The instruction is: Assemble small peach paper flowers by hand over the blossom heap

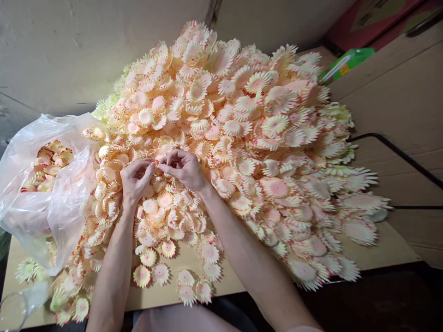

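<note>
A large heap of cream and pink artificial flower petal layers (275,123) with fringed, red-tipped edges covers most of the table. Over its near left part, my left hand (137,179) is closed in a pinch, thumb against forefinger. Close beside it, my right hand (184,169) pinches too, its fingertips almost meeting the left ones. Whatever lies between the fingertips is too small to make out. Below the hands, smaller petal layers (164,200) lie in a loose pile between my forearms, with several single ones (161,274) near the front edge.
At the left stands a clear plastic bag (69,203) holding rolled-up flower pieces (55,159). A clear plastic cup (26,302) lies at the front left corner. Cardboard (391,106) and a black cable (398,154) border the right side, with a green packet (348,64) behind the heap.
</note>
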{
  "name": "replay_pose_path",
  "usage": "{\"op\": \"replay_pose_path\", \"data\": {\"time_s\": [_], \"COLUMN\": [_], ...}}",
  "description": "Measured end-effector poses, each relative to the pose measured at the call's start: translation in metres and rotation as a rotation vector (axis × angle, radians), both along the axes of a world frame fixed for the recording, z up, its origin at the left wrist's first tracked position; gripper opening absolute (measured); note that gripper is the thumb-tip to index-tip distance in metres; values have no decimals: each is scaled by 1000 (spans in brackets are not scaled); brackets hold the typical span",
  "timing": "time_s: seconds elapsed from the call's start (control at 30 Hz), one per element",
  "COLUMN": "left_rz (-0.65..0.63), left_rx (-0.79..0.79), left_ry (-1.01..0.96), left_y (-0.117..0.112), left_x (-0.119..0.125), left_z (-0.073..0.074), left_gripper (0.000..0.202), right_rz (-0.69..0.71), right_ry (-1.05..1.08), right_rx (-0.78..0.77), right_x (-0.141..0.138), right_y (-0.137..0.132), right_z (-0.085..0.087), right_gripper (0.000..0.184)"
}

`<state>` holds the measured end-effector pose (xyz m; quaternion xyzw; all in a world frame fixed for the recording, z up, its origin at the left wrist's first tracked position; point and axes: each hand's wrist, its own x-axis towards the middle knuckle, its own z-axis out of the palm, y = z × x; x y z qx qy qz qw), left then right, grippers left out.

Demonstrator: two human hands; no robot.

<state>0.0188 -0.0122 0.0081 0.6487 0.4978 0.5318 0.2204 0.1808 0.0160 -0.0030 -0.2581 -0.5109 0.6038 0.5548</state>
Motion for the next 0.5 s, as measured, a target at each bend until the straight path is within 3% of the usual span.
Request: {"op": "replay_pose_path", "data": {"time_s": [0.3, 0.5], "left_rz": [170, 96], "left_rx": [-155, -222], "left_ry": [-189, -194], "left_y": [1, 1], "left_x": [-4, -4], "left_z": [1, 3], "left_gripper": [15, 25], "right_rz": [11, 25], "right_ry": [7, -40], "right_rx": [34, 80], "right_x": [-2, 0], "right_y": [1, 2], "right_z": [-5, -6], "right_gripper": [26, 25]}}
